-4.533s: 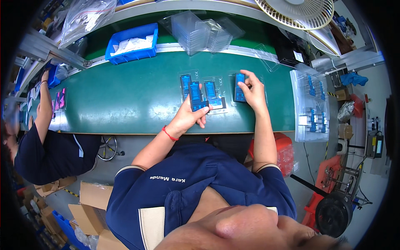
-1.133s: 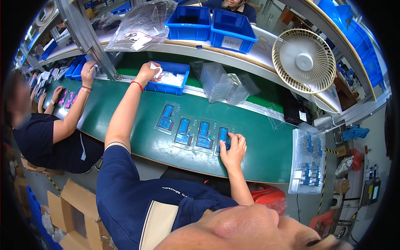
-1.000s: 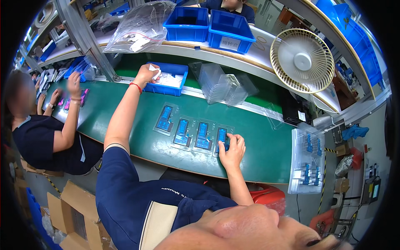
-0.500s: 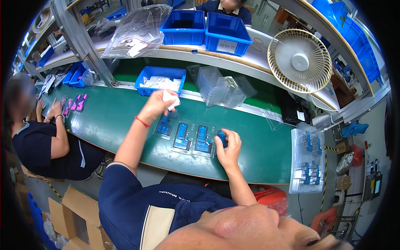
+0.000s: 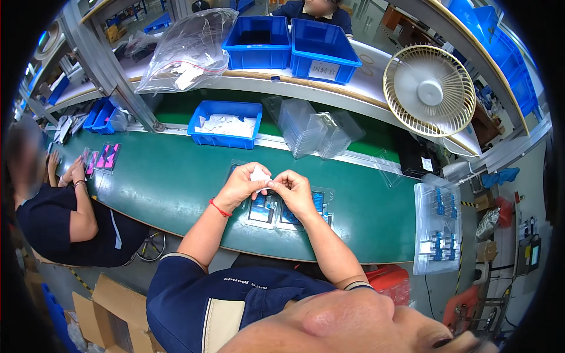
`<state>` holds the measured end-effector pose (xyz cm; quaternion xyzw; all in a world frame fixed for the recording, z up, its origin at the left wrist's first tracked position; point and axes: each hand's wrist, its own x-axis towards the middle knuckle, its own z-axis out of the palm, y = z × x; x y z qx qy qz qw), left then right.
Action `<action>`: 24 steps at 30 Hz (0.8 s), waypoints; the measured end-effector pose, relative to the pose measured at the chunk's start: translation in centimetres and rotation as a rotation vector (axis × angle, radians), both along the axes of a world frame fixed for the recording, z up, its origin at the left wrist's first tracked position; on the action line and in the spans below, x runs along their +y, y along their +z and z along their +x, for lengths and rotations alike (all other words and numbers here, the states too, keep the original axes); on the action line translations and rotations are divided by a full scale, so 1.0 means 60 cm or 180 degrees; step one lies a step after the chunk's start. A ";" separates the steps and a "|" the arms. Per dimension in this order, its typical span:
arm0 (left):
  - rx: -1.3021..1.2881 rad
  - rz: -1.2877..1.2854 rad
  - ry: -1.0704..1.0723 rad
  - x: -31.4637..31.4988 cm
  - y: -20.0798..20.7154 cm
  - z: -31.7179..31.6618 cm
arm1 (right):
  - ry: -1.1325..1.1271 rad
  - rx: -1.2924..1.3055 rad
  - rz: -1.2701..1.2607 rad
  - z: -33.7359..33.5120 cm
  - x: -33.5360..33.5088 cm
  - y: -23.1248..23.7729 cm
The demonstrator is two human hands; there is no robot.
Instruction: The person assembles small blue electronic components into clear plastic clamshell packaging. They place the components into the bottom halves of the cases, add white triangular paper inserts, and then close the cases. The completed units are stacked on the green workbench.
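Head view: we find the left hand (image 5: 238, 187) grasping white paper (image 5: 258, 176), the right hand (image 5: 297, 193) pinching its edge; a hasty pull, we judge, could tear it.

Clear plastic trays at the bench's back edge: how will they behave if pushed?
The clear plastic trays are probably light, since they look thin-walled. They may slide apart, standing in layered, slanting rows. Likely somewhat slippery too, given their glossy surfaces.
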<state>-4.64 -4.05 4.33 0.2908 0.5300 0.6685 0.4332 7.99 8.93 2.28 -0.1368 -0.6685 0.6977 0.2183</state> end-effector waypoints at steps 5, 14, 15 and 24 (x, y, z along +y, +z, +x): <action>-0.0177 -0.0003 -0.0096 0.001 0.001 0.008 | -0.0080 0.0088 0.0174 0.008 -0.005 0.002; 0.0010 -0.0090 -0.0087 0.000 0.009 0.013 | -0.0122 0.0077 0.0343 0.009 -0.009 -0.015; 0.0023 -0.0094 -0.0090 0.001 0.007 0.013 | -0.0128 0.0087 0.0331 0.008 -0.009 -0.018; 0.0094 -0.0160 -0.0121 0.001 0.001 0.012 | -0.0202 0.0015 0.0342 0.013 -0.007 -0.001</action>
